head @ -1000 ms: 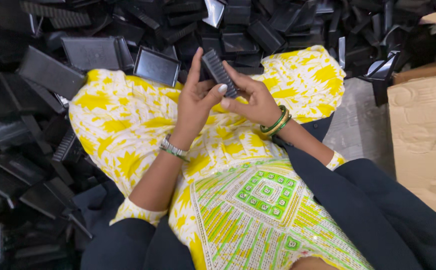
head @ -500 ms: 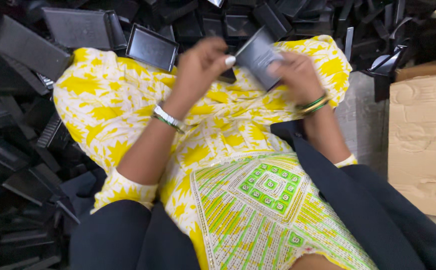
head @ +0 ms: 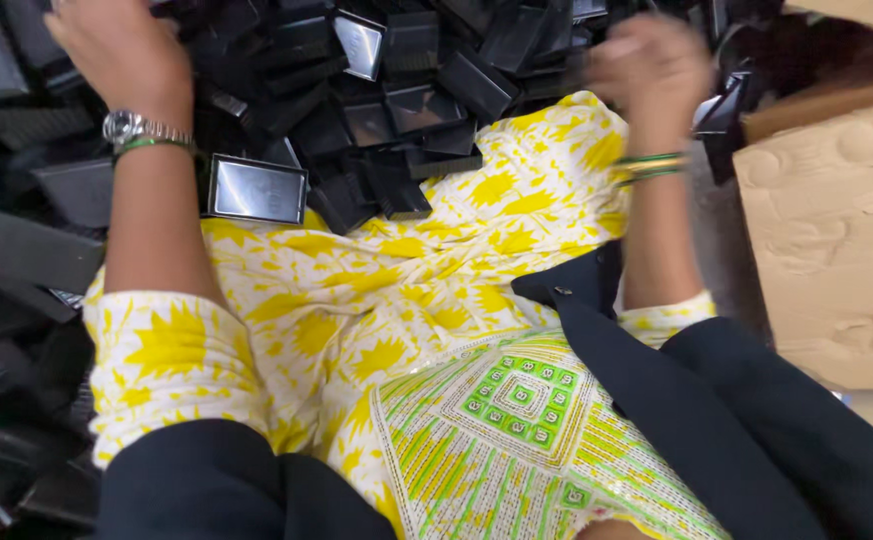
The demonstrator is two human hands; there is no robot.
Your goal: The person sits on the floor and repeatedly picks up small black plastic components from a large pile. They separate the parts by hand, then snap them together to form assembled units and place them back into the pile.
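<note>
My left hand [head: 117, 50] reaches up to the far left, over a heap of black plastic trays [head: 427, 70]. Its fingers run off the top edge, so any hold is hidden. A silver watch and a green bangle sit on that wrist. My right hand [head: 649, 68] is raised at the upper right, blurred and curled, next to the heap's right side. Whether it holds a piece is unclear. One shiny flat tray [head: 257, 190] lies at the heap's near edge on the yellow patterned cloth [head: 407, 290] over my lap.
Black trays also pile up along the left side [head: 17, 260]. A brown cardboard box [head: 837, 240] stands at the right. Dark sleeves [head: 717, 420] and green embroidered fabric [head: 517, 400] fill the lower part of the view.
My hands were together in front of me with a black piece. They have now parted, the left swinging far left over the heap and the right moving up and right.
</note>
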